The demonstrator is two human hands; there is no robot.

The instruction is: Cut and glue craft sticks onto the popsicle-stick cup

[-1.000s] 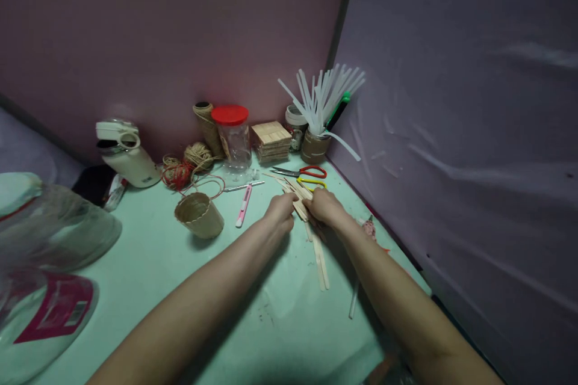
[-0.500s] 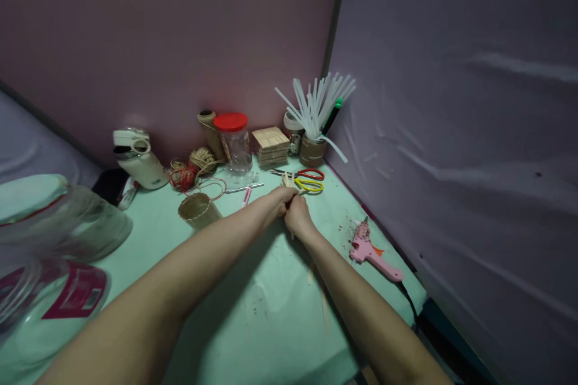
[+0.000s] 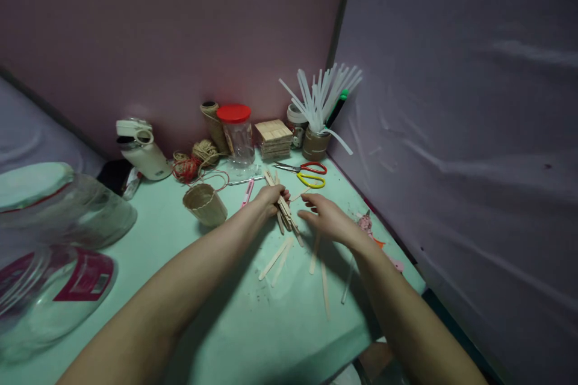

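Note:
My left hand [image 3: 270,198] is closed around a bundle of wooden craft sticks [image 3: 283,209] that pokes out on both sides of the fist. My right hand [image 3: 326,219] hovers just right of the bundle with fingers spread and nothing in it. Several loose craft sticks [image 3: 280,257] lie flat on the pale green table [image 3: 217,313] below both hands. A thin glue stick [image 3: 347,281] lies beside my right forearm.
A twine-wrapped cup [image 3: 205,205], pink cutter [image 3: 247,192], red scissors [image 3: 307,166], yellow scissors [image 3: 311,180], a red-lidded jar [image 3: 236,134], a stack of sticks [image 3: 273,139], a cup of glue sticks [image 3: 318,108] and a pink glue gun [image 3: 372,228] surround the hands. Large clear jars [image 3: 49,252] lie left.
My hands were pressed together on the sticks; now they have parted. The left keeps the bundle, the right has opened and moved right, and several sticks lie loose on the table.

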